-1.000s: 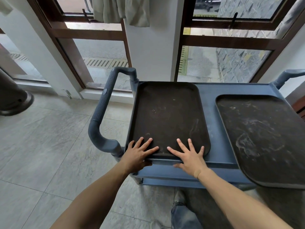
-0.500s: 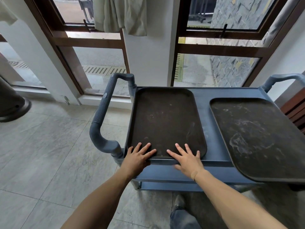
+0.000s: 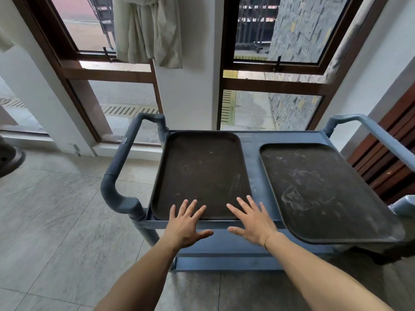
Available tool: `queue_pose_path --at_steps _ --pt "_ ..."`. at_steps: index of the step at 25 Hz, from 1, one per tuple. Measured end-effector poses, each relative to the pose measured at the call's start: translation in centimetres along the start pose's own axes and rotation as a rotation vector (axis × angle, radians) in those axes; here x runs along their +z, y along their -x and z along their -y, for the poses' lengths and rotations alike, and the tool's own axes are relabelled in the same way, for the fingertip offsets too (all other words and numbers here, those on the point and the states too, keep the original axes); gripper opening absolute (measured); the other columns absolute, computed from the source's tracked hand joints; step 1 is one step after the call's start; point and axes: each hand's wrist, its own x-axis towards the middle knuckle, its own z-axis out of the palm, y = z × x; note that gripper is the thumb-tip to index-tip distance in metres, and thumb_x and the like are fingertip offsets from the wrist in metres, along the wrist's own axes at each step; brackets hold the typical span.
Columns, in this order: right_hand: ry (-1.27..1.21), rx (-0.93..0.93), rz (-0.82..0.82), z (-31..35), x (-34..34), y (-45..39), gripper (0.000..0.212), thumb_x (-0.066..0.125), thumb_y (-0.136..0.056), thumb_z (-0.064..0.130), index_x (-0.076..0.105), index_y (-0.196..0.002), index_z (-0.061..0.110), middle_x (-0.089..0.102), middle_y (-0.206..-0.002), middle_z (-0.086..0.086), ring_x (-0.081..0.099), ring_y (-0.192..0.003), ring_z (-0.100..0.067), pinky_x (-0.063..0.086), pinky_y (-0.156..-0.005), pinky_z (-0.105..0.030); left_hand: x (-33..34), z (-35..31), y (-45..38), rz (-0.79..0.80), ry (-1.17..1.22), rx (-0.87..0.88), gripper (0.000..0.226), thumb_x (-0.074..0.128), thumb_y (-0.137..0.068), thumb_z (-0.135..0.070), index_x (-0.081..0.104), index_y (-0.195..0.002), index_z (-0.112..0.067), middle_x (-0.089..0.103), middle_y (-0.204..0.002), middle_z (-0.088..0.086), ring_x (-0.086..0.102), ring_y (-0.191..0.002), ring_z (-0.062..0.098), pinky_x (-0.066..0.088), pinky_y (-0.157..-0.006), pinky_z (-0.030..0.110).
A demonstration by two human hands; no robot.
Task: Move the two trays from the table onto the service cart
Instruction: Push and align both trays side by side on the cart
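Note:
Two dark brown trays lie side by side on the top shelf of a blue-grey service cart (image 3: 252,142). The left tray (image 3: 202,171) sits square within the shelf. The right tray (image 3: 318,189) is turned slightly and its near corner overhangs the cart's front edge. My left hand (image 3: 185,223) hovers with fingers spread over the left tray's near edge. My right hand (image 3: 252,221) is spread too, over the near right corner of that tray and the cart's rim. Neither hand grips anything.
The cart has a thick handle on its left end (image 3: 121,167) and another on the right (image 3: 363,124). Behind it are wood-framed windows and a white pillar (image 3: 190,81) with a cloth (image 3: 148,30) hanging. Wooden slats (image 3: 390,158) stand at the right. Tiled floor (image 3: 56,216) spreads left.
Both hands have lifted off the left tray's near edge and drawn back toward me. The view has tilted up, showing more of the windows. The trays have not moved.

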Motion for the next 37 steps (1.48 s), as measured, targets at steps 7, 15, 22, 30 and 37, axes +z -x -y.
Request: queue_pose_path --at_steps 7,15,22,30,37 --pt "-0.021 0.058 -0.071 -11.2 -0.6 6.0 0.078 0.025 -0.086 0.079 0.000 -0.152 0.047 -0.001 -0.166 0.002 -0.012 -0.150 -0.026 -0.001 -0.118 -0.057 -1.6 -10.9 -2.4 -0.081 -0.007 0.096 0.103 0.015 -0.069 -0.096 0.001 -0.156 -0.043 -0.007 -0.168 -0.003 -0.015 -0.153 0.024 -0.012 -0.118 0.056" --pt "0.019 0.063 -0.020 -26.4 0.9 12.7 0.083 0.020 -0.079 0.086 0.001 -0.151 0.050 -0.002 -0.166 0.005 -0.013 -0.150 -0.025 -0.003 -0.117 -0.057 -0.8 -26.1 -4.1 -0.029 -0.034 0.133 0.102 0.027 -0.072 -0.092 -0.001 -0.157 -0.043 -0.010 -0.168 -0.004 -0.016 -0.152 0.023 -0.010 -0.120 0.056" --pt "-0.010 0.054 0.035 -33.5 1.9 16.3 0.087 0.026 -0.076 0.088 0.000 -0.151 0.052 -0.006 -0.165 0.005 -0.014 -0.150 -0.025 -0.004 -0.117 -0.058 0.5 -32.9 -4.8 0.024 -0.043 0.119 0.106 0.030 -0.067 -0.095 0.001 -0.156 -0.045 -0.011 -0.168 -0.005 -0.012 -0.153 0.024 -0.008 -0.120 0.054" --pt "-0.017 0.028 0.053 -35.6 2.4 17.0 0.084 0.038 -0.082 0.080 0.000 -0.151 0.051 -0.006 -0.166 0.003 -0.012 -0.150 -0.027 -0.001 -0.118 -0.059 0.8 -34.5 -5.0 0.067 -0.043 0.100 0.106 0.034 -0.070 -0.093 -0.001 -0.156 -0.044 -0.014 -0.167 -0.004 -0.010 -0.153 0.024 -0.006 -0.121 0.050" --pt "-0.014 0.034 0.064 -35.6 3.1 15.8 0.083 0.040 -0.084 0.076 -0.003 -0.151 0.051 -0.008 -0.166 0.003 -0.011 -0.150 -0.032 -0.003 -0.116 -0.062 1.2 -34.3 -6.0 0.078 -0.067 0.107 0.099 0.040 -0.077 -0.086 -0.006 -0.155 -0.047 -0.014 -0.167 -0.006 -0.011 -0.153 0.024 -0.004 -0.121 0.050"
